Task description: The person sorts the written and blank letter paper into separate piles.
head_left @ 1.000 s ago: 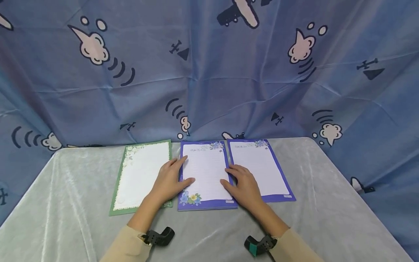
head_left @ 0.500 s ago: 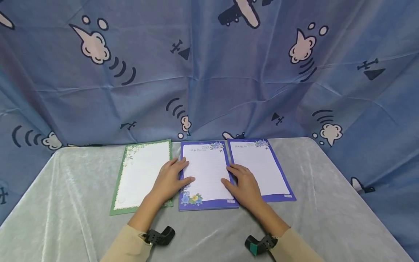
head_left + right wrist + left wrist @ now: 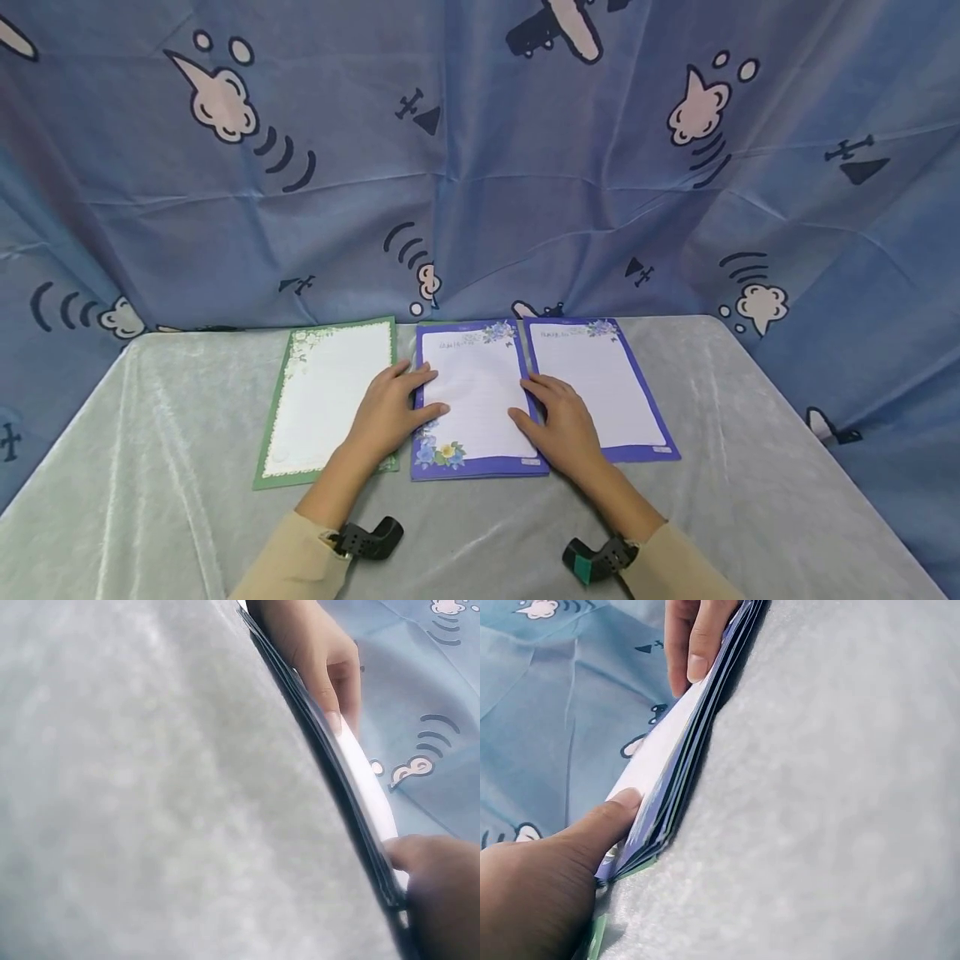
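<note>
Loosely spread, left hand [image 3: 384, 412] and right hand [image 3: 561, 421] flank the middle purple-edged stack [image 3: 480, 392], thumbs on top! Grey cloth [image 3: 465, 537] stretches near; left forearm [image 3: 336, 479] partly hides the green-edged sheet [image 3: 330, 400].

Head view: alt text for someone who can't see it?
A left hand and right hand rest on the sides of a purple-bordered paper stack on grey cloth. Green-bordered paper lies left of it, more purple-bordered paper right; patterned blue fabric hangs behind.
</note>
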Tool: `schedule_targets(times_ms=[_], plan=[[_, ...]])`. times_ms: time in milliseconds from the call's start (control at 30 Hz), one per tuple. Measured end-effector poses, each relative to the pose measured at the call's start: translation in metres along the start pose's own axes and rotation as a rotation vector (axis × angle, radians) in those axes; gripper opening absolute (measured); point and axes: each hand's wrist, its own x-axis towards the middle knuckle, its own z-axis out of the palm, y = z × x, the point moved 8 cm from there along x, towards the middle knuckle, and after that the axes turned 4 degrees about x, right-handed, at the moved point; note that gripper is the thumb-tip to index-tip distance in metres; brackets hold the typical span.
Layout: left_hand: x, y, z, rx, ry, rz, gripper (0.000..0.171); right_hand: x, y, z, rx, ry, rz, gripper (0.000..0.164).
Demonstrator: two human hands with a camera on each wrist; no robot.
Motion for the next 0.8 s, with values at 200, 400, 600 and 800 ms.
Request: schedule_targets(times_ms=[200, 400, 600, 800], plan=[[-0.001, -0.004, 0.001, -0.023, 0.012, -0.019, 0.059, 0.000, -0.001, 0.005, -0.026, -0.053, -0.016, 0.066], [0.000, -0.002, 0.003, 0.021, -0.004, 0.072, 0.066, -0.001, -0.007, 0.012, -0.115, -0.141, -0.077, 0.079], [-0.002, 0.007, 0.011, 0.125, -0.087, 0.190, 0.090, -0.002, -0.006, 0.014, -0.158, -0.185, -0.047, 0.080], [-0.002, 0.010, 0.014, 0.141, -0.146, 0.199, 0.091, -0.002, -0.005, 0.016, -0.159, -0.208, -0.039, 0.076]])
